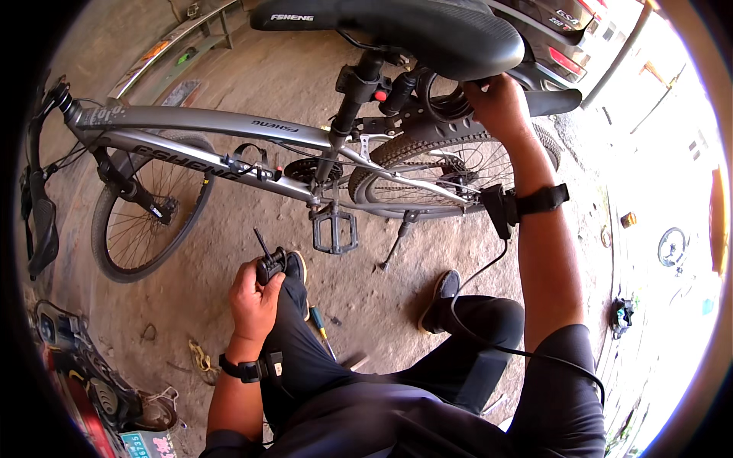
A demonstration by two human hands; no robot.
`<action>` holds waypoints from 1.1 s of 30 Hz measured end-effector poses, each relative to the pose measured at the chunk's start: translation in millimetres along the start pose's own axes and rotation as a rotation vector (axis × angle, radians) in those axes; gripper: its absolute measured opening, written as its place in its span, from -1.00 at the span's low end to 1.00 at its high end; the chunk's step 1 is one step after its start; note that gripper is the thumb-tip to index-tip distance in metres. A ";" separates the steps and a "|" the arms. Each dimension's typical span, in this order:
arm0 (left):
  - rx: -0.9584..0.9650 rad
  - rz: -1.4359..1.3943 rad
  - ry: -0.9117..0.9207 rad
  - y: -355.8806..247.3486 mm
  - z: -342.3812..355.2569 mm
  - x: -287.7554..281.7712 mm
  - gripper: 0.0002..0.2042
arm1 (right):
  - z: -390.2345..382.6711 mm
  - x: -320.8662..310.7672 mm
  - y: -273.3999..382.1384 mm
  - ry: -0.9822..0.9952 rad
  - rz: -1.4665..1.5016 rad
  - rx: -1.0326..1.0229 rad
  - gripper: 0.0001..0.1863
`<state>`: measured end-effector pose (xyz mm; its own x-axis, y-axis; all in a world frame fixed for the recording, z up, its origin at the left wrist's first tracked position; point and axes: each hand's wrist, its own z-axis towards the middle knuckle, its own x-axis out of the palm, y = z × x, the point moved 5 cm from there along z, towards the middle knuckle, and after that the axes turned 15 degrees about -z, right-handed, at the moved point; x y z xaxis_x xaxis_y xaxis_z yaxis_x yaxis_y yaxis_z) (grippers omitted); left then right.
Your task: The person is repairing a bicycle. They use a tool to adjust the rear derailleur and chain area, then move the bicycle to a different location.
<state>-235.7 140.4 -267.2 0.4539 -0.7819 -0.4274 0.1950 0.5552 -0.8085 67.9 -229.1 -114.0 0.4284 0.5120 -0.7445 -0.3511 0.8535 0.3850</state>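
A grey bicycle (229, 126) stands on its kickstand (395, 244) across the dirt floor (359, 290) and serves as the landmark here. Its black saddle (412, 27) fills the top of the view, the front wheel (145, 221) sits low toward the person's left, and the rear wheel (450, 172) lies behind the seat post (351, 103). Beyond the saddle a dark car's rear (557, 30) shows. Below the front wheel, at the lower left edge, lies a cluttered tool bag (99, 382).

The right hand (496, 103) reaches up just under the back of the saddle, above the rear wheel, arm stretched nearly straight with a black strap and cabled device on the forearm. Its fingers curl around something dark near the rear mudguard (550, 99); exactly what they grasp I cannot tell.

The left hand (256, 294) rests on the person's raised knee, below the pedal (334, 231), wrist bent slightly in, clenched around a small black tool (269, 263) with a thin shaft pointing up toward the frame.

A screwdriver with a green and yellow handle (321, 328) lies on the floor below the pedal, beside the left leg.

Judging from this, the work is at the saddle's rear: it would go best with the right hand steadying the part firmly while the tool is brought up squarely, so the bicycle does not rock on its stand.
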 end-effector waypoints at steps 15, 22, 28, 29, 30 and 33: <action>-0.013 -0.003 -0.019 -1.1 -9.3 -7.1 -0.68 | -69.1 -23.2 -30.4 0.059 0.138 0.146 -0.44; -0.010 -0.020 -0.006 -1.6 -12.2 -1.9 -0.67 | -177.6 -17.8 -80.4 0.360 0.034 -0.063 -0.56; 0.004 0.012 -0.015 -6.5 -18.2 -4.8 -0.66 | -233.7 -40.2 -75.5 0.797 -0.052 0.069 -0.56; 0.025 0.016 -0.020 -6.9 -18.6 -5.2 -0.66 | -236.8 -43.2 -73.2 0.808 -0.081 0.047 -0.55; 0.011 0.011 -0.016 -7.9 -18.9 -5.0 -0.66 | -238.7 -47.9 -68.8 0.820 -0.110 0.024 -0.55; -0.020 -0.033 0.026 -10.1 -19.7 -1.5 -0.68 | -248.8 -58.6 -48.9 0.856 -0.052 0.007 -0.54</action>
<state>-255.5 130.4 -266.3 0.4242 -0.8071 -0.4106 0.1924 0.5235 -0.8300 -147.2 -324.9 -224.9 -0.3332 0.2259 -0.9154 -0.3417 0.8759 0.3405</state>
